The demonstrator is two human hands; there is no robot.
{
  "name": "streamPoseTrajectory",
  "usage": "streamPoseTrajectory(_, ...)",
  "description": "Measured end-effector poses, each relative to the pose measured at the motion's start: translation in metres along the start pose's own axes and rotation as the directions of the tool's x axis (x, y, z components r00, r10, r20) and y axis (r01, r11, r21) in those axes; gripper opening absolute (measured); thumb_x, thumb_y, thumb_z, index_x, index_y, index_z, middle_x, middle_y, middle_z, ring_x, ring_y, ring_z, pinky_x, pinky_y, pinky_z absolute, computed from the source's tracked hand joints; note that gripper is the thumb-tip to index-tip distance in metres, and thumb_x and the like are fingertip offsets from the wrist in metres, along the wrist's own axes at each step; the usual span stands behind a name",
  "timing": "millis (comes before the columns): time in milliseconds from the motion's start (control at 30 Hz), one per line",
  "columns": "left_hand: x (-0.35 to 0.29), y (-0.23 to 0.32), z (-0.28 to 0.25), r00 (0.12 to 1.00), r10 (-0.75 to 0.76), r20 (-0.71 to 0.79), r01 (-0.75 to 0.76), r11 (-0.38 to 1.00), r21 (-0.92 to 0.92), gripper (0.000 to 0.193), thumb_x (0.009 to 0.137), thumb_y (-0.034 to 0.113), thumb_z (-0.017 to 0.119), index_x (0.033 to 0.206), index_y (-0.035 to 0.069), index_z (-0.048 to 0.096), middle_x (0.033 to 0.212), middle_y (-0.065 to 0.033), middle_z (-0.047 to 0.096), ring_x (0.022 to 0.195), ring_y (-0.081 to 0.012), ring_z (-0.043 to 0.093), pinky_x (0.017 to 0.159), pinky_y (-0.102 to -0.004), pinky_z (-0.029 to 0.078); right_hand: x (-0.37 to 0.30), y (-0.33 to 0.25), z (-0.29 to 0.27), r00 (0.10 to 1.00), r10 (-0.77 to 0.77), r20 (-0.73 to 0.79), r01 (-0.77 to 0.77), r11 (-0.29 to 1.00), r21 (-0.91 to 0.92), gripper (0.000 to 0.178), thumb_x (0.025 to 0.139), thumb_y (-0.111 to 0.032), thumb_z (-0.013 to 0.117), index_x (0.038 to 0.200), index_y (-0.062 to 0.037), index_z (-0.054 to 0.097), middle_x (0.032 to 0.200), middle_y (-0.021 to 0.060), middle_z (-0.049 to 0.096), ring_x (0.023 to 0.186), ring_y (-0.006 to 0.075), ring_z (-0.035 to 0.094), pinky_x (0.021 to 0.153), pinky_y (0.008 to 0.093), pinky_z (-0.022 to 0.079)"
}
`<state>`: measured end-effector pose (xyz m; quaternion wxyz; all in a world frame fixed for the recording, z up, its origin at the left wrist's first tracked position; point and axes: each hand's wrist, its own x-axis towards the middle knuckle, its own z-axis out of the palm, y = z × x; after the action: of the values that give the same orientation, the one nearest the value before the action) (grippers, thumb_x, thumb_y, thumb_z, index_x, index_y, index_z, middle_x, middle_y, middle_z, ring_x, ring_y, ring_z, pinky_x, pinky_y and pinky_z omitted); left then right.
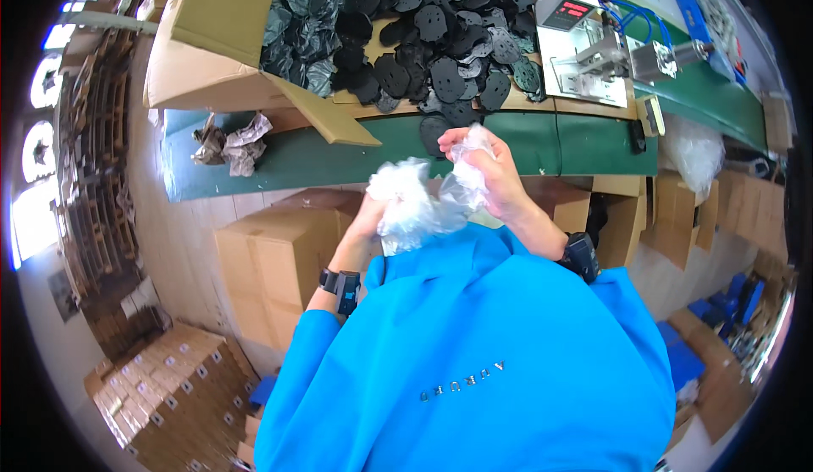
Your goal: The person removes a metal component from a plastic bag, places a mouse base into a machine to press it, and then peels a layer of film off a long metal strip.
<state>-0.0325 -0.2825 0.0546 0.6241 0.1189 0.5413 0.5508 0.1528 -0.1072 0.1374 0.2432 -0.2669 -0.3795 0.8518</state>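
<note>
Crumpled clear plastic film is bunched between my hands, in front of the bench edge. My left hand is closed on its left side, with the fingers mostly hidden behind the bunch. My right hand grips a narrower, upright part of the plastic, its fingers curled toward the top. Whether this is one piece or several, I cannot tell. Just beyond my right hand, black flat round plates with small holes lie heaped on the bench. One black plate sits at the heap's near side.
An open carton with black plastic lining stands at the far left, its flap over the green bench. Crumpled paper lies nearby. A metal fixture and display box occupy the right. A closed carton stands below.
</note>
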Motion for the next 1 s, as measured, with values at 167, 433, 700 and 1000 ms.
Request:
streamPoseTrajectory(167, -0.033, 0.017, -0.006, 0.970, -0.028, 0.240, 0.003, 0.995, 0.103, 0.057, 0.085, 0.011, 0.075, 0.138, 0.002, 0.056, 0.126, -0.0072, 0.065, 0.116, -0.0187, 0.062, 0.100, -0.0363, 0.052, -0.017, 0.049, 0.084, 0.962, -0.185, -0.201, 0.209, 0.972, 0.107, 0.057, 0.083, 0.004, 0.050, 0.138, -0.0072, 0.054, 0.110, 0.0119, 0.069, 0.101, 0.0175, 0.064, 0.091, 0.0313, 0.051)
streamPoseTrajectory(433, -0.045, 0.017, -0.052, 0.904, -0.057, 0.423, 0.068, 0.998, -0.012, 0.050, 0.091, 0.008, 0.063, 0.139, 0.005, 0.050, 0.126, -0.0084, 0.062, 0.110, -0.0198, 0.067, 0.089, -0.0343, 0.058, -0.063, 0.100, 0.133, 0.868, -0.441, 0.229, 0.407, 0.367, -0.837, 0.040, 0.090, -0.017, 0.055, 0.128, -0.0112, 0.065, 0.133, 0.0180, 0.058, 0.133, 0.0386, 0.045, 0.113, 0.0500, 0.036)
streamPoseTrajectory(700, -0.066, 0.006, -0.039, 0.864, -0.243, 0.440, 0.338, 0.929, -0.152, 0.038, 0.102, 0.024, 0.054, 0.137, 0.010, 0.052, 0.125, -0.0095, 0.066, 0.107, -0.0242, 0.071, 0.088, -0.0380, 0.062, -0.104, 0.102, 0.152, 0.881, -0.436, 0.184, 0.315, 0.250, -0.915, 0.075, 0.073, -0.030, 0.088, 0.139, -0.0163, 0.056, 0.145, 0.0172, 0.045, 0.134, 0.0437, 0.043, 0.111, 0.0522, 0.040)
streamPoseTrajectory(1000, -0.083, -0.033, -0.026, 0.787, -0.480, 0.388, 0.528, 0.849, -0.019, 0.036, 0.107, 0.033, 0.048, 0.132, 0.009, 0.061, 0.124, -0.0106, 0.071, 0.109, -0.0249, 0.071, 0.095, -0.0428, 0.059, -0.162, 0.139, 0.133, 0.853, -0.521, 0.030, 0.154, 0.196, -0.968, 0.080, 0.071, -0.016, 0.088, 0.142, -0.0185, 0.052, 0.141, 0.0176, 0.049, 0.130, 0.0421, 0.051, 0.105, 0.0480, 0.049)
